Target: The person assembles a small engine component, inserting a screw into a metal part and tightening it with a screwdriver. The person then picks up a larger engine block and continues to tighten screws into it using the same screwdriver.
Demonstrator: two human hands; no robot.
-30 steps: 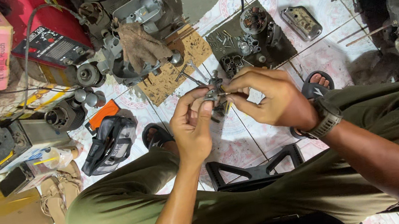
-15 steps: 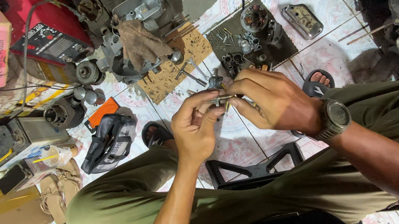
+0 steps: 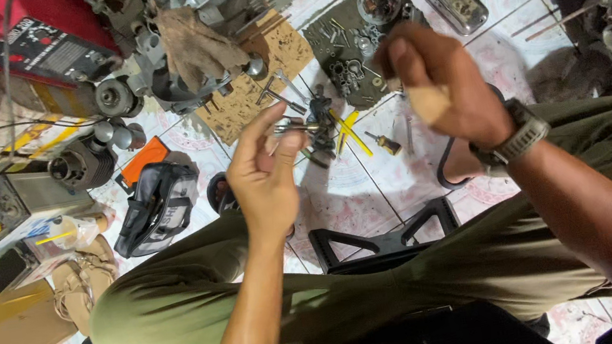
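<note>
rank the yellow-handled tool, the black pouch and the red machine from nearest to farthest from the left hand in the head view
1. yellow-handled tool: on the tiles just right of the left hand.
2. black pouch: on the floor to the hand's left.
3. red machine: far off at the upper left.

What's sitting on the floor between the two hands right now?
In the head view, a yellow-handled tool and a small screwdriver lie on the tiled floor between the left hand, which pinches a small metal part, and the right hand.
</note>
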